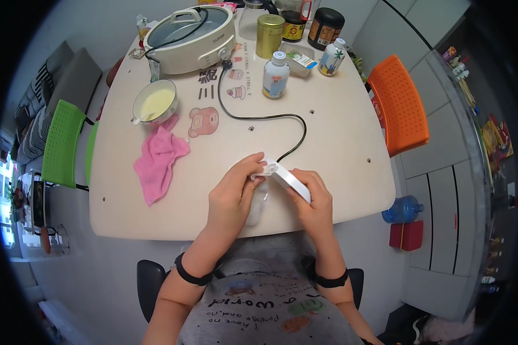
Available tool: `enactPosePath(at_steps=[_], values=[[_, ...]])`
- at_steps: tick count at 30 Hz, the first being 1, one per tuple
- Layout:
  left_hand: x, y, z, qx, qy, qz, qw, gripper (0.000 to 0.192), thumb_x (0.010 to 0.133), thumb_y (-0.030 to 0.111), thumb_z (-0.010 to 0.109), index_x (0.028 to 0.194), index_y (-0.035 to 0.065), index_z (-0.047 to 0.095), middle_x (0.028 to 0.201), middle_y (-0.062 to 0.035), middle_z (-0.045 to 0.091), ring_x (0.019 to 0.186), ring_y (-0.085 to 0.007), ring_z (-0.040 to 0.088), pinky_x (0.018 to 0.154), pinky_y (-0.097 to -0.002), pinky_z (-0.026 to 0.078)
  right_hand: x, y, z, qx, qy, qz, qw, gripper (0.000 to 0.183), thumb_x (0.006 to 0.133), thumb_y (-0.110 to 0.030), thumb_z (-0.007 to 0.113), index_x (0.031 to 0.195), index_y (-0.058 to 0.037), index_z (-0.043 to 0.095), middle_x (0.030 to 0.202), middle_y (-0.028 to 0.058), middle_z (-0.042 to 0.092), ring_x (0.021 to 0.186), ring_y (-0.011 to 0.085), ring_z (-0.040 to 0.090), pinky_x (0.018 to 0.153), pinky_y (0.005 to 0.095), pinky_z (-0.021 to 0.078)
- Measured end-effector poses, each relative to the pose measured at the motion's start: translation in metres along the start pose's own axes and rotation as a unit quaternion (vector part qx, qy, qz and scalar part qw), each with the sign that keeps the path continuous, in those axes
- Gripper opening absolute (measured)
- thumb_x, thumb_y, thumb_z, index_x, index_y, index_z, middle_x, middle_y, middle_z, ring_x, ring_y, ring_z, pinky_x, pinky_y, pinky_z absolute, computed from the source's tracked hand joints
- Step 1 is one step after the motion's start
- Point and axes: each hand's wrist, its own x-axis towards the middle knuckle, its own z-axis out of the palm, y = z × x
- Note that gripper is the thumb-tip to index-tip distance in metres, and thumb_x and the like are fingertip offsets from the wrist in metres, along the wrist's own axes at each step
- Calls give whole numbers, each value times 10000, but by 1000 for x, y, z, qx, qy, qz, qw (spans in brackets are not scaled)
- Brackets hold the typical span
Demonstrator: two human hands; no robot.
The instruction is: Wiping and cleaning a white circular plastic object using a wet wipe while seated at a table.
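My right hand point(314, 196) grips a slim white box-shaped device point(291, 181) above the near part of the table. My left hand point(235, 189) meets its far end, with fingertips pinching a small white curved piece point(260, 176) there; whether this is a cord or a strap I cannot tell. A black power cord point(280, 115) runs from a white Supor electric pot point(192, 58) and passes out of sight behind the device. Below my left fingers a translucent plastic wrapper point(257, 207) lies on the table.
A pink cloth point(160, 159) and a bowl of pale yellow liquid with a spoon point(155, 103) are on the left. Ahead stand two bottles point(276, 77), a gold tin point(270, 36), a clear plastic tray point(298, 62) and a black jar point(326, 28). Green point(64, 144) and orange point(398, 105) chairs flank the table point(349, 181).
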Motion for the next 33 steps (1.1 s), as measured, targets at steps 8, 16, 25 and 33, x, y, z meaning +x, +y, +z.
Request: enactPosePath(at_steps=[8,16,25,33], values=[[4,7,33,-2,4,107,994,248,795,-76,666,1026,12,678,1119,-150,674,1032,-295,663,826,-347,555,-2,6,-3,10,-16,53,998,239,841,-46,683,1072,-14,630,1078,132,651,985,288,646,850,345,508],[0,4,40,176,-50,200,963,426,776,-61,604,1194,16,629,1238,-150,627,1186,-341,582,1033,-467,451,-2,15,-9,74,-1,103,992,207,852,-35,671,1047,6,616,1055,120,646,950,255,635,840,321,494],[-8,-33,36,105,-56,38,992,445,815,-41,552,1259,-80,540,1284,-229,575,1228,-391,542,1063,-492,434,-1,15,-7,61,12,57,996,170,877,-25,652,1041,6,621,1047,119,645,944,234,631,842,310,489],[-5,8,45,139,-74,231,960,455,787,-104,602,1238,-44,606,1246,-186,627,1187,-350,599,1038,-482,469,0,16,-10,4,19,44,999,198,864,-29,648,1053,7,603,1014,136,622,902,281,616,807,330,489]])
